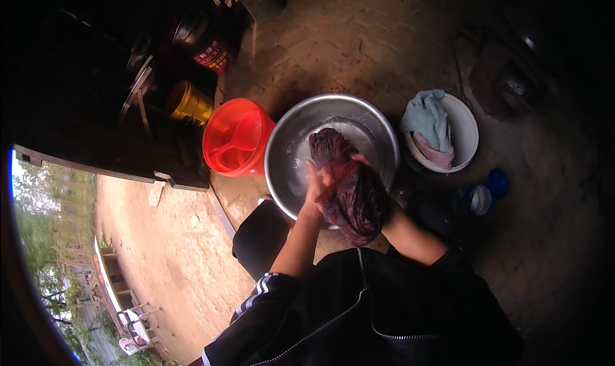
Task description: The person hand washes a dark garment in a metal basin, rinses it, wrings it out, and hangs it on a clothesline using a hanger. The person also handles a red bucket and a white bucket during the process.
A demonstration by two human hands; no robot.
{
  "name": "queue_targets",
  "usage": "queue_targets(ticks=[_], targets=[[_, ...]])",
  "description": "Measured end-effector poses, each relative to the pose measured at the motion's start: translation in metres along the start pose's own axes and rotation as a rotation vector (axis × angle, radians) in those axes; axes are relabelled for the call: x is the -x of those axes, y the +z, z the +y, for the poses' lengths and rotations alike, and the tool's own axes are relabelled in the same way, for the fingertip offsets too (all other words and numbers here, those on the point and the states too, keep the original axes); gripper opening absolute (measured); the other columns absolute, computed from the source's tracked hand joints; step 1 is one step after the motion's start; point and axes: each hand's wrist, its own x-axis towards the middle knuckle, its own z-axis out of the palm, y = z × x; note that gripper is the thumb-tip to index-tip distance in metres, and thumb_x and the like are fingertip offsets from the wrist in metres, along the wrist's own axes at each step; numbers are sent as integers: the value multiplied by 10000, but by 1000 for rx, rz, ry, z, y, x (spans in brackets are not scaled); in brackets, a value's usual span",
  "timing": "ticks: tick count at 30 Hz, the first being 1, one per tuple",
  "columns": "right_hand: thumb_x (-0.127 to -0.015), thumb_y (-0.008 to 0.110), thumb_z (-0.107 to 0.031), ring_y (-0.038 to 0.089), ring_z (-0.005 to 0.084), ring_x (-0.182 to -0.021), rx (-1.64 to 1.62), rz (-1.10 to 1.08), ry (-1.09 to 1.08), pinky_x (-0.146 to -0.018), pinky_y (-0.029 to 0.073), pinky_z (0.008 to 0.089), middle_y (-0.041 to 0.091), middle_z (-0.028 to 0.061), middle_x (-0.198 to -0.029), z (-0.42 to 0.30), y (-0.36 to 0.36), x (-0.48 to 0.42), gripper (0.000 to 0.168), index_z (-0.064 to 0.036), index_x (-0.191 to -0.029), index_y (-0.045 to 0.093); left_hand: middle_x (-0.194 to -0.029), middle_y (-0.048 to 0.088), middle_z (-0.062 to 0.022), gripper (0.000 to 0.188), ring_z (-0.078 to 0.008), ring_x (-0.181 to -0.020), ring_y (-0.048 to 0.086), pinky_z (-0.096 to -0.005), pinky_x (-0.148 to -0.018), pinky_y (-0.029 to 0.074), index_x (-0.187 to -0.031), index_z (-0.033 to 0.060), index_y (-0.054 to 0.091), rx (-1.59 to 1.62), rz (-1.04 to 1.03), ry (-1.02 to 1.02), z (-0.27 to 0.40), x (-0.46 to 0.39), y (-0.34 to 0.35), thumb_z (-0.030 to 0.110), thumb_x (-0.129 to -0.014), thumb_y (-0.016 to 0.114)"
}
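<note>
A bunched dark maroon and grey patterned cloth (362, 202), wet-looking, is held over the near part of a round metal basin (298, 121). My left hand (317, 185) grips the cloth from its left side, with the thumb along it. My right hand (379, 183) is on the cloth's right side, its fingers partly hidden by the fabric. One end of the cloth hangs toward the basin's middle, while the other bulges over the near rim. Some whitish suds or liquid shows on the basin's bottom.
A red plastic bucket (265, 166) with a red dipper (240, 137) stands left of the basin. On the right, a white bucket (466, 130) holds pale blue (427, 116) and pink cloths. Beyond it lies an open blue-lidded container (479, 200). A yellow bucket (190, 104) sits farther left.
</note>
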Motion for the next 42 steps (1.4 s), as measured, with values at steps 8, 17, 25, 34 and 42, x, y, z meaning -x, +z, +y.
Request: queue_targets(ticks=[8, 17, 25, 34, 42], targets=[[-863, 472, -392, 570, 159, -805, -234, -373, 197, -712, 477, 268, 586, 85, -886, -4, 33, 27, 391, -38, -1019, 531, -1283, 416, -117, 728, -295, -1198, 386, -475, -1020, 282, -1356, 122, 270, 561, -690, 203, -10, -48, 36, 579, -820, 453], [-838, 538, -443, 570, 149, -738, 242, 12, 233, -598, 461, 248, 575, 82, -835, -11, 62, 34, 438, -27, -972, 537, -799, 494, -54, 248, -214, -756, 472, -341, -761, 414, -923, 86, 480, -221, -248, -199, 66, -40, 18, 284, -813, 581], [-827, 575, -318, 587, 138, -791, 643, 33, 208, -705, 463, 253, 623, 80, -906, 20, -19, -28, 375, -5, -1033, 576, -766, 617, -123, 291, -233, -745, 592, -341, -691, 455, -795, 2, 631, -1764, -15, -138, 58, -69, -1, 282, -789, 552], [-807, 590, -420, 588, 165, -867, 683, 191, 184, -775, 459, 292, 624, 61, -931, 40, -36, -49, 413, -39, -966, 607, -810, 634, -106, 334, -229, -719, 590, -335, -684, 477, -944, 34, 650, -2154, -126, -338, 63, -110, -33, 254, -692, 649], [-868, 459, -459, 579, 186, -513, 881, 74, -212, -421, 469, 278, 611, 131, -750, -7, 52, 18, 465, -23, -995, 560, -875, 634, -89, 332, -190, -701, 623, -325, -586, 517, -1064, 56, 553, -1054, 117, -415, 97, -50, 34, 261, -805, 592]])
